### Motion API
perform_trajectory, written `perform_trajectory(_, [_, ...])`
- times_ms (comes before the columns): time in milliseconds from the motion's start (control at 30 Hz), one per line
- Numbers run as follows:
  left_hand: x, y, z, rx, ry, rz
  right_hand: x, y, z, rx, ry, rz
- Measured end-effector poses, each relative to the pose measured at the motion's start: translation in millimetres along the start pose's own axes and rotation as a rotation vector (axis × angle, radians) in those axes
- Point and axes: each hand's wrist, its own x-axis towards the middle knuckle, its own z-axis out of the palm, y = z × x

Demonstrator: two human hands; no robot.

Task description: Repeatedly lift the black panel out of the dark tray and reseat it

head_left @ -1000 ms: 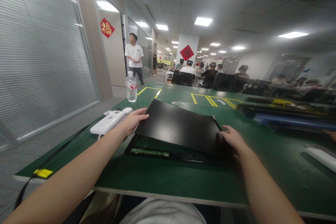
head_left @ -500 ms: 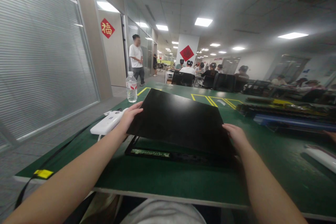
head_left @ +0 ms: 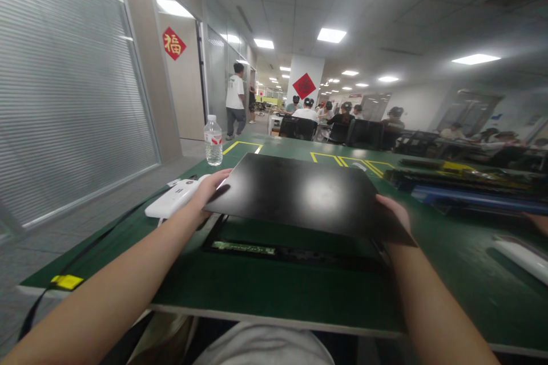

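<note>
I hold a thin black panel (head_left: 299,194) in the air above the green table (head_left: 278,291), nearly level. My left hand (head_left: 209,187) grips its left edge, fingers closed on it. My right hand (head_left: 396,212) grips its right edge, partly hidden under the panel. Below the panel lies a black frame (head_left: 274,251) with a narrow green circuit strip along its near side.
A white device (head_left: 173,198) with a cable lies left of my left hand, and a water bottle (head_left: 213,141) stands behind it. Dark and blue panels (head_left: 471,194) are stacked at the right, with a white object (head_left: 520,254) near the right edge. Seated people and one walking person are behind.
The black panel has been lifted off the frame and levelled out. The standing person at the back has turned and walks away.
</note>
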Motion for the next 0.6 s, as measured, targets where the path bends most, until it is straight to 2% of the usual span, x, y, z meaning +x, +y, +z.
perform_trajectory(167, [3.9, -14.1, -2.9, 0.286, 0.015, 0.071, 2.4, -9.6, -7.9, -0.016, 0.096, -0.011])
perform_trajectory(233, [3.8, -18.7, -4.1, 0.41, -0.017, 0.117, 6.2, -10.6, -11.9, -0.005, 0.123, -0.047])
perform_trajectory(300, [3.3, -22.2, -5.7, 0.562, -0.053, 0.168, 9.1, -10.6, -12.5, 0.07, 0.208, -0.08])
perform_trajectory(467, [1.3, -27.3, -8.1, 0.983, -0.201, 0.294, 11.1, -10.7, -6.8, 0.251, 0.378, -0.167])
perform_trajectory(600, [-1.0, -31.3, -8.1, 1.101, -0.329, 0.276, 21.4, -8.0, -14.9, 0.241, 0.462, -0.323])
